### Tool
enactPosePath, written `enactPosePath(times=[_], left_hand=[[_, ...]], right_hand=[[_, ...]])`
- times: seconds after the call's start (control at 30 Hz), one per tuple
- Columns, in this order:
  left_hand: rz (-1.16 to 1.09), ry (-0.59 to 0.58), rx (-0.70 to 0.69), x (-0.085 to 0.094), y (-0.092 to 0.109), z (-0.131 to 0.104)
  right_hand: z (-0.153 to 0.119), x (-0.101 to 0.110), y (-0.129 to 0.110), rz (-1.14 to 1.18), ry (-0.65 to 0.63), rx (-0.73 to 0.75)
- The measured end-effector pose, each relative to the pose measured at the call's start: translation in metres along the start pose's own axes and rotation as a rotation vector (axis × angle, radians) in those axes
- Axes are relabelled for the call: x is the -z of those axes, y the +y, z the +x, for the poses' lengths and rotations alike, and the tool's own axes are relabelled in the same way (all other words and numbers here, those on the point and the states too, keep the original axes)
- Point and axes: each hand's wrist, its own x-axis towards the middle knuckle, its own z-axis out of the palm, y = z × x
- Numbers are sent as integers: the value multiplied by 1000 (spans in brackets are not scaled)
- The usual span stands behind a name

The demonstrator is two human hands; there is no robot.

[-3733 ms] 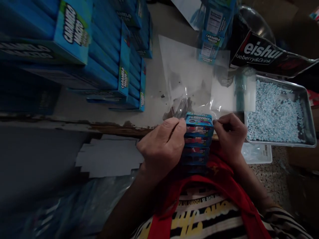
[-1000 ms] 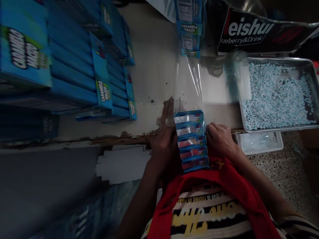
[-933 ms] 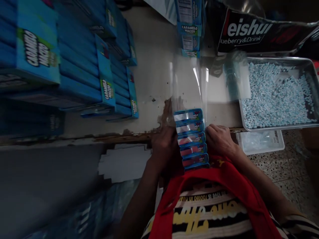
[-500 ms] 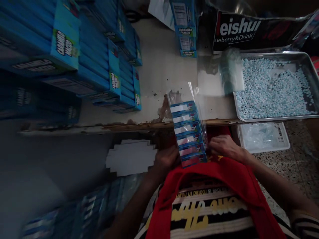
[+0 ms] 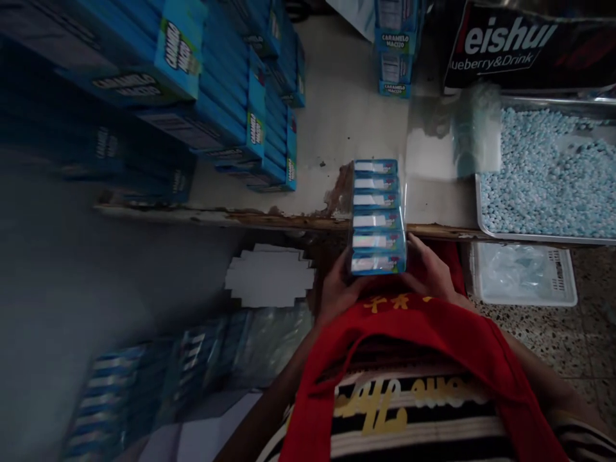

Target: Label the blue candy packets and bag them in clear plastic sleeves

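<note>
A row of several small blue boxes [image 5: 376, 221] in clear film lies across the worn front edge of the table, its near end close to the red apron [image 5: 409, 314]. My left hand [image 5: 338, 289] grips the near end of the wrapped row from the left side. On the right side of the same end, my right hand [image 5: 430, 269] holds it too, fingers pressed along the film. The fingertips of both hands are partly hidden by the row.
Stacks of blue boxes [image 5: 231, 102] stand at the table's left. At the right are a metal tray [image 5: 481, 221] of pale blue pellets and a black carton [image 5: 529, 51]. A white basket [image 5: 570, 289] and white card sheets [image 5: 269, 277] sit below table height.
The wrapped row has moved forward onto the table edge and stands straighter. Both hands have moved forward with it, and the loose film at its far end no longer sticks out. The view has shifted.
</note>
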Motion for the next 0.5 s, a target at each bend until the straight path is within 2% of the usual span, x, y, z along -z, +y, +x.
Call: enactPosePath(times=[0.07,0.17,0.3,0.5], left_hand=[[67,79,-4,-2,13,14],[180,219,-84,-5,26,29],[50,128,0,-12,37,33],[25,198,35,-19,45,35]], right_hand=[[12,-4,2,-47,83,-39],[24,-9,9,-45,96,-130],[28,-17,15,-56,140,-183],[33,-24,16,-82,278,-224]])
